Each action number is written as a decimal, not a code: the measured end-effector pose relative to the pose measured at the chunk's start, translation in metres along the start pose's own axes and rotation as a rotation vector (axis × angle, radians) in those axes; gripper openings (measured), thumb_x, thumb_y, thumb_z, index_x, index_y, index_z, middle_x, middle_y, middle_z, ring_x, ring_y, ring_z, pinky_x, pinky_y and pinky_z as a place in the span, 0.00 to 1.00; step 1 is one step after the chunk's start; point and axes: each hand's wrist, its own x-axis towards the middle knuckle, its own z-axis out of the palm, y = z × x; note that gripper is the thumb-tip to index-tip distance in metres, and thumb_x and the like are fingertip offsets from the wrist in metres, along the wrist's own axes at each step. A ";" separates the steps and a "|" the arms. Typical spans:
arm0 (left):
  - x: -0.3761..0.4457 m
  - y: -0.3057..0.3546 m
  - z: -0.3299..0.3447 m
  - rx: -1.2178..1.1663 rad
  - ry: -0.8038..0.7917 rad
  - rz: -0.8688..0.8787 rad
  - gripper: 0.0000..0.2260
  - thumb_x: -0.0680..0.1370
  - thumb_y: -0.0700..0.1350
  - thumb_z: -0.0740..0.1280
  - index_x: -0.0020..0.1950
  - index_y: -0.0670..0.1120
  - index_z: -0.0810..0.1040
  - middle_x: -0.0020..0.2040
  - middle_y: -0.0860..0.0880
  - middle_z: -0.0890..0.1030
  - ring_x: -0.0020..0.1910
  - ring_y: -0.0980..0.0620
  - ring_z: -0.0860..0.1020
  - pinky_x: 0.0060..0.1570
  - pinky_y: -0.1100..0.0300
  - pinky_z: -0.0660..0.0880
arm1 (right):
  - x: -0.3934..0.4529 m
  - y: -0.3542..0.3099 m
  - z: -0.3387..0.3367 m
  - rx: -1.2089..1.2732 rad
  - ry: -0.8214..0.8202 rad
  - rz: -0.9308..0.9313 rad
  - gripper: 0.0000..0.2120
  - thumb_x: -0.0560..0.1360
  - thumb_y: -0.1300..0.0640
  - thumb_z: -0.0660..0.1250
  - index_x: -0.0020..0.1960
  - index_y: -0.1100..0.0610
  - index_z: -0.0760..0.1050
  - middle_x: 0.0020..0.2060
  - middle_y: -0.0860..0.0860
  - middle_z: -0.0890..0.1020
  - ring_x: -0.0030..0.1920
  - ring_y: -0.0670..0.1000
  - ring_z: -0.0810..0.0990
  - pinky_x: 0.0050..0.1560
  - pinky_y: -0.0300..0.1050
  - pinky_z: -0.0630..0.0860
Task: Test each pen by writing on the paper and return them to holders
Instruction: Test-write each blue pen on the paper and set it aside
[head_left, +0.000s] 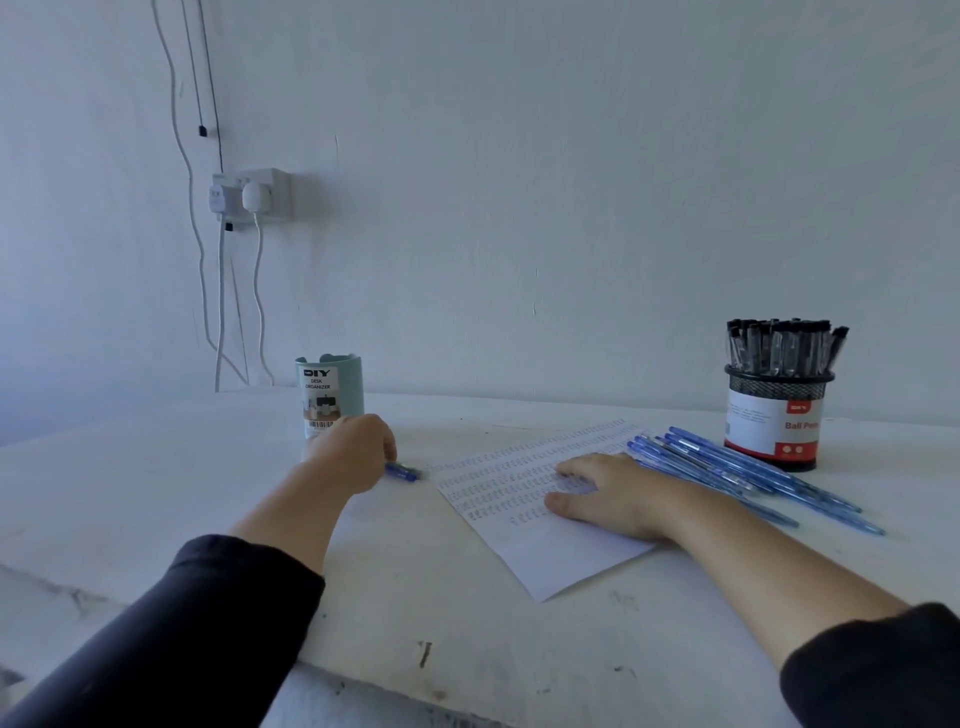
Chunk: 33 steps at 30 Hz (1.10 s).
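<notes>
Gripping blue pen (402, 472) w/ left hand (353, 449); right hand (608, 491) flat on paper (561, 561).

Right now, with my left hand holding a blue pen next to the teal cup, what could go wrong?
1. The left hand grips the blue pen right beside the teal organizer; lifting carelessly might tip it.
2. The loose blue pens lie by the right hand, some under the forearm; shifting that arm could roll them.
3. The right hand rests flat on the paper; dragging it may smear ink.
</notes>
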 end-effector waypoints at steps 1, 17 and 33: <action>0.000 0.001 0.000 -0.003 0.000 0.008 0.19 0.76 0.32 0.58 0.54 0.53 0.79 0.59 0.47 0.76 0.57 0.47 0.74 0.49 0.57 0.72 | 0.000 0.000 0.000 0.003 -0.001 0.002 0.30 0.77 0.38 0.58 0.75 0.49 0.59 0.75 0.49 0.62 0.75 0.51 0.57 0.73 0.46 0.56; 0.002 0.010 -0.005 -0.191 0.408 0.290 0.09 0.78 0.36 0.63 0.54 0.49 0.75 0.43 0.46 0.80 0.41 0.45 0.76 0.35 0.54 0.73 | -0.001 0.000 -0.002 -0.005 -0.026 0.009 0.31 0.78 0.38 0.57 0.76 0.49 0.57 0.75 0.49 0.60 0.74 0.52 0.57 0.72 0.46 0.57; -0.066 0.078 -0.023 -1.660 -0.112 -0.435 0.13 0.81 0.45 0.61 0.41 0.37 0.74 0.32 0.39 0.80 0.26 0.47 0.79 0.23 0.62 0.76 | 0.008 0.004 0.002 -0.068 -0.018 -0.007 0.32 0.77 0.37 0.56 0.76 0.50 0.58 0.75 0.50 0.60 0.75 0.54 0.57 0.73 0.52 0.57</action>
